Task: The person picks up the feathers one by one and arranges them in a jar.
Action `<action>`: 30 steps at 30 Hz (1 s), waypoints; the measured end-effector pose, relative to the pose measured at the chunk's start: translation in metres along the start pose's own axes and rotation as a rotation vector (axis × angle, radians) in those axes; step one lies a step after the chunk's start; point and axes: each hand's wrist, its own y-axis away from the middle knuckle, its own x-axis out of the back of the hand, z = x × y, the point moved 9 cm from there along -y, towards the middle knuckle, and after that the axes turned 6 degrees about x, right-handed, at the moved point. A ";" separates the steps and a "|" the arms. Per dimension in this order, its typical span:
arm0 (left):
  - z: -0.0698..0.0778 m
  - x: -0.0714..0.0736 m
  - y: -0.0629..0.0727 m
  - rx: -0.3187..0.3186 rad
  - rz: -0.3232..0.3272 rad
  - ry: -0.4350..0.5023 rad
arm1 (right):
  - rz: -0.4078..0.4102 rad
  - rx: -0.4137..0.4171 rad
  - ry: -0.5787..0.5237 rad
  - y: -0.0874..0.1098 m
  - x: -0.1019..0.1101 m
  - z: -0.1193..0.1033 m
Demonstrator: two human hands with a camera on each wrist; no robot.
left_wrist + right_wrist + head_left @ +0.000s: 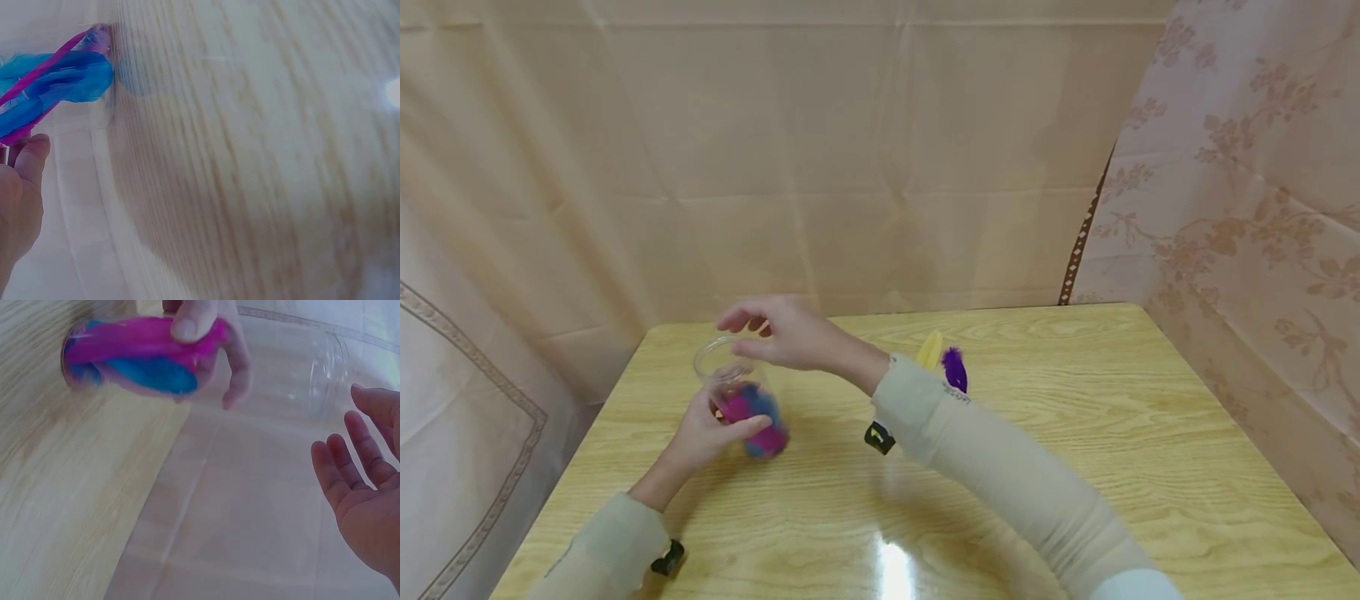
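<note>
Left hand (706, 432) is wrapped round a clear jar (278, 369), solid grip | jar's roughly upright, over on the bench's (1075, 417) left side, pink and blue feathers (134, 349) bunched in the lower part | right hand (793, 335) just by the rim, relaxed and holding nothing | yellow feather (929, 351) and purple feather (955, 369) lying just past the right sleeve (1007, 462) | beige curtain (850, 167) behind
</note>
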 end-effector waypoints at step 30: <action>-0.006 0.000 0.000 0.041 -0.013 0.020 | -0.491 -0.242 0.395 0.124 0.052 0.113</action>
